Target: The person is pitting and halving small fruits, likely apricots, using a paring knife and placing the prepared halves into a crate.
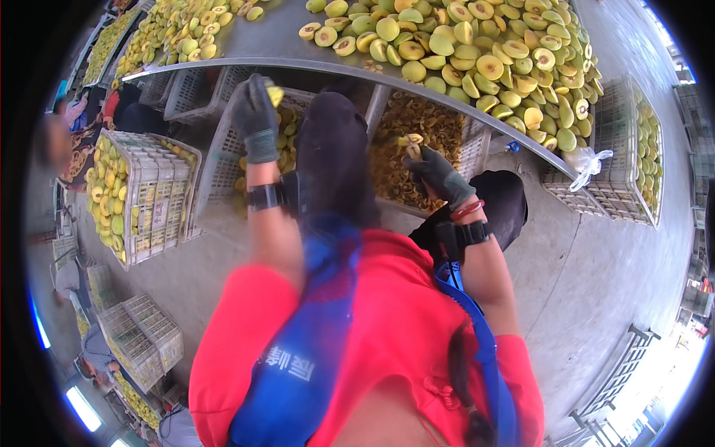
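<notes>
My left hand (pixel 255 119), in a dark grey glove, is closed around a yellow-green fruit half (pixel 275 96). It is above a white plastic crate (pixel 214 173) partly filled with similar halves. Also gloved, my right hand (pixel 441 177) grips a small tan and yellowish piece (pixel 411 142); whether this is a tool's end or a fruit stone I cannot tell. Below that hand stands a crate of brown stones and scraps (pixel 398 112). On the metal table (pixel 261 37) in front lies a large heap of peach-like halves (pixel 489 67), several showing brown centres.
At the left stands a crate of yellow-green fruit (pixel 153 195), with stacked crates (pixel 141 339) farther back. Another full crate (pixel 622 164) is at the right, near a clear plastic bag (pixel 590 165) hanging at the table's edge. Other people are at the far left.
</notes>
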{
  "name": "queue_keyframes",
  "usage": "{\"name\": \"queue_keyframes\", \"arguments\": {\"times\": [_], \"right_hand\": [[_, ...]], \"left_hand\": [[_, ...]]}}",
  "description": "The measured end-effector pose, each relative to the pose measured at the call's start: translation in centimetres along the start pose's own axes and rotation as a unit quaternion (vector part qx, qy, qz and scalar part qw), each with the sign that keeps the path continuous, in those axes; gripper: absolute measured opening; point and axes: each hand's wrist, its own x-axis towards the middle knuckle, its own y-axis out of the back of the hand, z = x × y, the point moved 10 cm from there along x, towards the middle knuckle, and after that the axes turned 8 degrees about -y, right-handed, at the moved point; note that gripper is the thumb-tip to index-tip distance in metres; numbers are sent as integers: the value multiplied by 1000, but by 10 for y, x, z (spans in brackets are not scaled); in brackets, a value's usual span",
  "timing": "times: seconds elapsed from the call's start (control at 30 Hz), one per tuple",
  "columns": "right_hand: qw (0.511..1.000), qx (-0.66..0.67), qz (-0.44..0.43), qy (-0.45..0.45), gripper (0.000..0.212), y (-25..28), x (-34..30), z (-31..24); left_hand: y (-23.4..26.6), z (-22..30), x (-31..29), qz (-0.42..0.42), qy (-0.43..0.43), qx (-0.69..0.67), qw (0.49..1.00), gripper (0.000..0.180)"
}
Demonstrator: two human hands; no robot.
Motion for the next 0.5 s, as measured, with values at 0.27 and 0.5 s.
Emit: {"name": "queue_keyframes", "arguments": {"times": [0.27, 0.5], "right_hand": [[964, 73, 239, -92, 16, 64, 7, 51], [954, -146, 238, 105, 17, 58, 1, 65]], "left_hand": [[-81, 10, 20, -125, 1, -117, 985, 36], [-285, 72, -11, -455, 112, -97, 878, 61]]}}
